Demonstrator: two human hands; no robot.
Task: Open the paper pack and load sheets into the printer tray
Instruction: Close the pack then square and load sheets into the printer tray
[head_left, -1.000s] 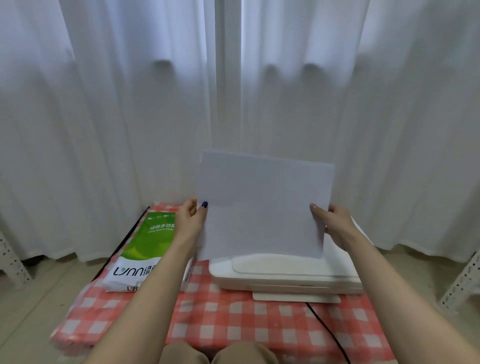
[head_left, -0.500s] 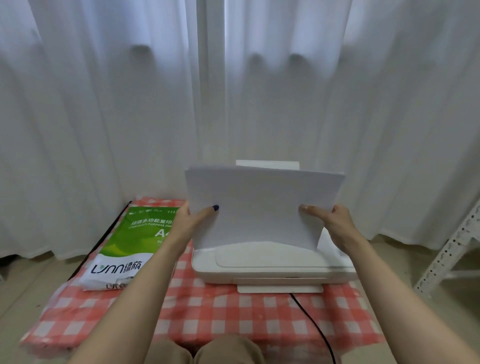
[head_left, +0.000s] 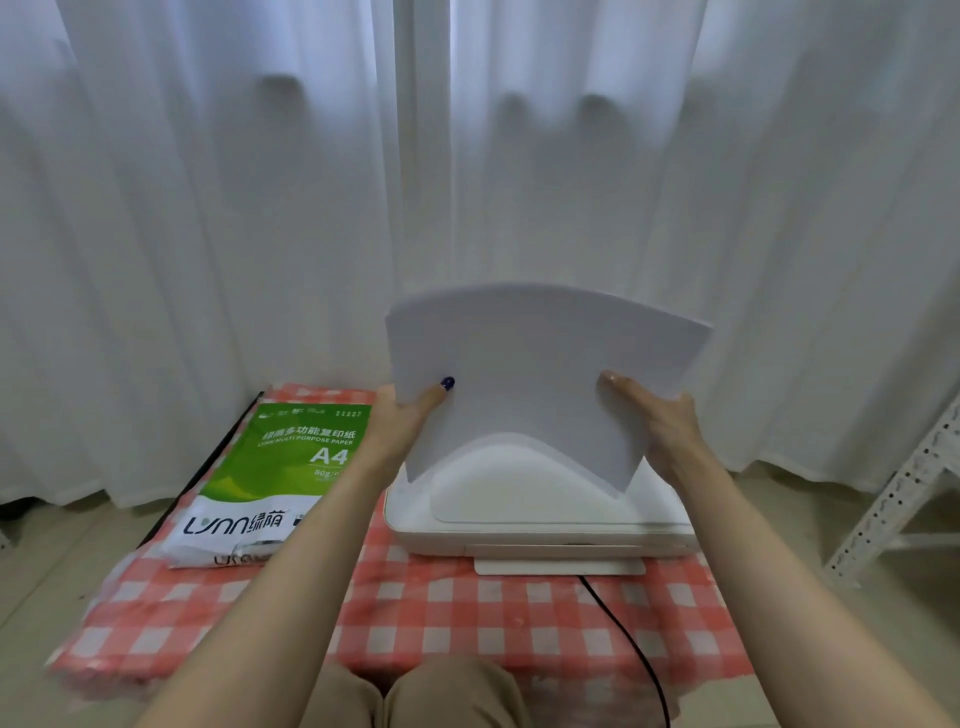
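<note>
I hold the stack of sheets (head_left: 535, 374) upright and bowed over the back of the printer (head_left: 519, 519), my left hand (head_left: 400, 421) and right hand (head_left: 654, 415) each gripping a side edge, fingers (head_left: 434, 395) clamped on it. The paper pack (head_left: 275, 467) lies on the desk (head_left: 467, 608) left of the printer

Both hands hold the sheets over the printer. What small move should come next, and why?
Probably ease the sheets flat and lower them toward the back of the printer. The left hand and right hand grip the side edges, the sheets arch upward, and their lower corners hang above the lid, so nothing is loaded yet. The tray is hidden behind them.
</note>
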